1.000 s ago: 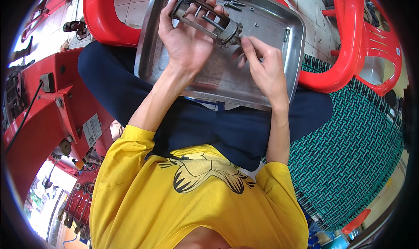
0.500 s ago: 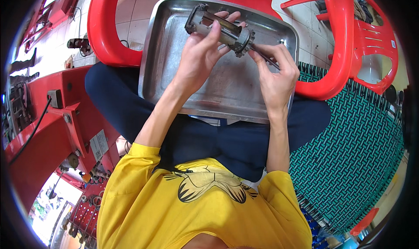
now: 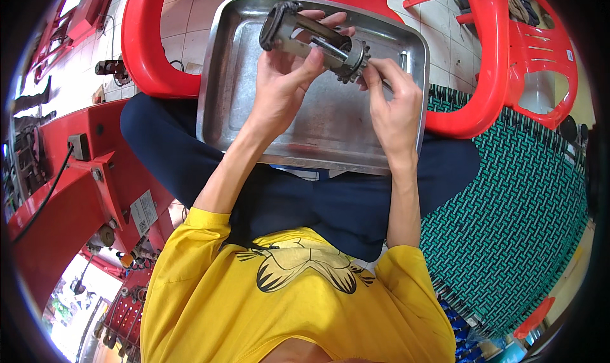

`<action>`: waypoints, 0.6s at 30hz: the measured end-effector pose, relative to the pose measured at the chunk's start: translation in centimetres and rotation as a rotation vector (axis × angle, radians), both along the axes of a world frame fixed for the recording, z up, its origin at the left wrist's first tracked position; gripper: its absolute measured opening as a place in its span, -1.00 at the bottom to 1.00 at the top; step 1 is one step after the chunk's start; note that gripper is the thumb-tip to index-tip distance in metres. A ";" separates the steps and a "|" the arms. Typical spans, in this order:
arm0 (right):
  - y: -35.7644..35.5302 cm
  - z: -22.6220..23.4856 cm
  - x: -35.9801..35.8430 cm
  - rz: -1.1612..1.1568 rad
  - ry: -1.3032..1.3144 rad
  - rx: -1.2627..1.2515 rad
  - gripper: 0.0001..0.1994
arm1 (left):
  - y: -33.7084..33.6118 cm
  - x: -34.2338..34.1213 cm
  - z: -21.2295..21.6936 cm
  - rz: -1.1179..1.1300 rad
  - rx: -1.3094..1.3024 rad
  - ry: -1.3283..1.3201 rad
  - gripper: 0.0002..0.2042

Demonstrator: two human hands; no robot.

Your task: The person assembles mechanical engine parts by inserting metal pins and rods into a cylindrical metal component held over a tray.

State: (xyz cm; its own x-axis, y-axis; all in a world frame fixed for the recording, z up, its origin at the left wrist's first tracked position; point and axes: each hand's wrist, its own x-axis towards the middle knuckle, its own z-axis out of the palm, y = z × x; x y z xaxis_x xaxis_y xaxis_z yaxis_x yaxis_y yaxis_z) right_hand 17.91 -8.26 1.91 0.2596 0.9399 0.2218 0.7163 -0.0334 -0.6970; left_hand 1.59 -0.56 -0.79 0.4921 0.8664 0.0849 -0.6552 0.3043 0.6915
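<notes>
Geared metal assembly now lifted clear of the tray

I see the left hand [image 3: 289, 83] wrapped around the metal assembly [image 3: 311, 40], raised higher over the steel tray [image 3: 232, 109] than a second ago and turned gear-end rightward. The right hand [image 3: 394, 99] has closed in, fingertips pinched at the small toothed gear [image 3: 353, 60]; whether they hold a tool I cannot tell. Work looks centred on that gear end.

Only one view is given, taken from a head-worn fisheye cam pointed steeply down the wearer's own chest. The left hand [image 3: 279, 89] and right hand [image 3: 391, 99] are caught close up, just above center. Past the fingertips, a metal tray [image 3: 222, 102] and red chairs are bent along the rim.
</notes>
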 end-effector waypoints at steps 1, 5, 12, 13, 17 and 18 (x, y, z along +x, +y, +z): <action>0.1 0.1 -0.2 -0.011 0.058 0.064 -0.88 | 0.0 0.0 -0.1 -0.004 0.009 -0.034 -0.43; 0.3 0.5 0.0 0.016 0.187 0.175 -0.84 | -0.2 -0.3 -0.6 -0.014 0.006 -0.151 -0.37; 0.2 0.3 1.7 0.159 -0.220 0.149 -0.82 | 0.1 -0.5 -0.1 -0.013 0.022 -0.079 -0.30; 0.1 0.4 2.2 0.176 -0.267 0.164 -0.82 | 0.2 -0.6 -0.2 -0.044 0.090 -0.034 -0.30; -0.4 0.5 2.7 0.127 -0.349 0.141 -0.77 | 0.6 -0.6 -0.2 -0.152 0.228 0.080 -0.30; -0.4 0.6 2.5 0.107 -0.338 0.107 -0.77 | 0.7 -0.6 -0.4 -0.170 0.267 0.091 -0.30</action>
State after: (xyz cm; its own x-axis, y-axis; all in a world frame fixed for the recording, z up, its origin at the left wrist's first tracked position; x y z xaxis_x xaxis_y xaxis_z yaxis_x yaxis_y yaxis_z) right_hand 20.45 -8.64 2.56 0.0567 0.9246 0.3766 0.9024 0.1139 -0.4156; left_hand 0.96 0.10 -1.19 0.6434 0.7245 0.2473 -0.5426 0.2036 0.8149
